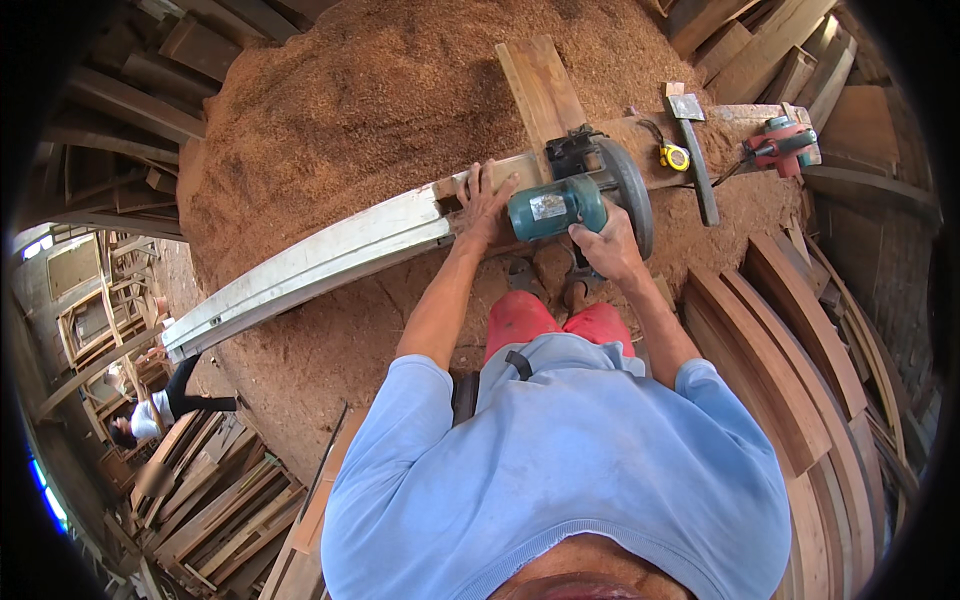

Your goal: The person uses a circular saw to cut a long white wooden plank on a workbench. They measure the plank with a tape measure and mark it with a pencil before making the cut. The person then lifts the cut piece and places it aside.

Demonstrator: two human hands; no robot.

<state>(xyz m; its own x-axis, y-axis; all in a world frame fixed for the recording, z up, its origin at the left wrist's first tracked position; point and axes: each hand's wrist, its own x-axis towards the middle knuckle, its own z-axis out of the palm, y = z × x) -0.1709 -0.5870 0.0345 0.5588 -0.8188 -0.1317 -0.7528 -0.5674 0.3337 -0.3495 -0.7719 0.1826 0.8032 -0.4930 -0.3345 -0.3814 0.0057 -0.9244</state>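
My right hand (610, 245) is wrapped round the rear handle of a circular saw (552, 208) with a teal motor housing and a dark round guard. The saw rests on a brown plank (540, 90) that juts out on its far side; guard and housing hide where the blade meets the wood. Left of the saw, my left hand (485, 210) lies with fingers spread on the end of a long white-painted timber (340, 245), which runs off to the lower left. Its fingertips are close to the motor housing but grip nothing.
Right of the saw, a hammer (692, 150), a yellow tape measure (675, 157) and a red power tool (782, 147) lie along the timber. Beyond it rises a sawdust heap (340, 90). Curved boards (770, 350) lean at the right. Another person (150, 412) is at the far left.
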